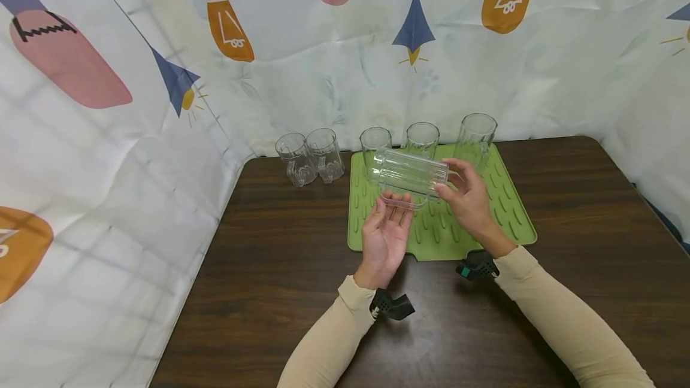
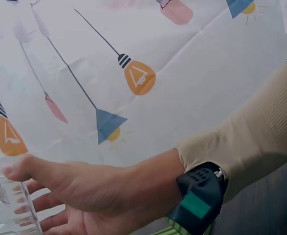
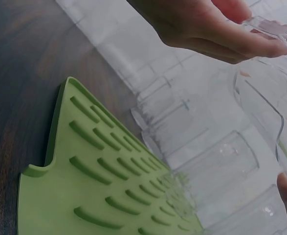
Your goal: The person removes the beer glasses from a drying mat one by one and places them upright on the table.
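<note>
A clear glass mug (image 1: 409, 171) is held on its side above a green drying mat (image 1: 442, 249). My right hand (image 1: 468, 199) grips its right end, thumb on the near side and fingers across on the far side. The left hand (image 1: 387, 238) is palm up below, its thumb and fingers about the mug's handle (image 1: 406, 203), which points toward me. In the left wrist view, the right hand (image 2: 84, 196) has its fingers behind the glass. In the right wrist view, the left hand (image 3: 202, 29) meets the handle with its fingers.
Three clear glasses stand along the mat's back edge: one left (image 1: 375, 136), one in the middle (image 1: 423, 133), a taller one right (image 1: 477, 130). Left of the mat, two glass mugs (image 1: 297, 160) stand close together on the dark wooden table (image 1: 259, 292). A patterned curtain (image 1: 334, 64) hangs behind.
</note>
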Available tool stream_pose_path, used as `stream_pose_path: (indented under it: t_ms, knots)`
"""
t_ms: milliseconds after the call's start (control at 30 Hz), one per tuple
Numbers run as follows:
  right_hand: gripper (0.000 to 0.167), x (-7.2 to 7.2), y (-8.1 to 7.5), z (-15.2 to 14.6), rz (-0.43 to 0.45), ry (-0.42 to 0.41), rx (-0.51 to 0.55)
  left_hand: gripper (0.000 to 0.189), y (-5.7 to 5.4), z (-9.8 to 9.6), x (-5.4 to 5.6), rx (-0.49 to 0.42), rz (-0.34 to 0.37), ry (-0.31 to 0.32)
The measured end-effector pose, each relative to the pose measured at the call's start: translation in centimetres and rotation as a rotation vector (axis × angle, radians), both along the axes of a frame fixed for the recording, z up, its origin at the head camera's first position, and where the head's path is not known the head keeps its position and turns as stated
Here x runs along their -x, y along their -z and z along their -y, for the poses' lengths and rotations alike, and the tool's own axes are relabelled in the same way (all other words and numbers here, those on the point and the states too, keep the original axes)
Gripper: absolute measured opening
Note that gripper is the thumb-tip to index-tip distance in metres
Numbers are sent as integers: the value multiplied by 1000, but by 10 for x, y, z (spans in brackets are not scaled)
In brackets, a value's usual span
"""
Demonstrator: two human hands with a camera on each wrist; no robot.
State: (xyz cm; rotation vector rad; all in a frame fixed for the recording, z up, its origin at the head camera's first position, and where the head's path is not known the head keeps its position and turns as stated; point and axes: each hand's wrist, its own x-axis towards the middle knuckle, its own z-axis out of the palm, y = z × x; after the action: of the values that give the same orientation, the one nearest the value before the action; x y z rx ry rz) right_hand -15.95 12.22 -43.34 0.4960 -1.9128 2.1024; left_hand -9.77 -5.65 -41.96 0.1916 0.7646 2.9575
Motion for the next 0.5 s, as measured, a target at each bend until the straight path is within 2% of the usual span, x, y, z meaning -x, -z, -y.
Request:
stream_pose_path:
  t_ms: [133,500]
  knots:
    - [54,2,0,4,-7,0,19,37,-2,0,2,-39,-2,-18]
    - [55,3,0,6,-10,-11,13,33,-3,1,1,-86,9,-34]
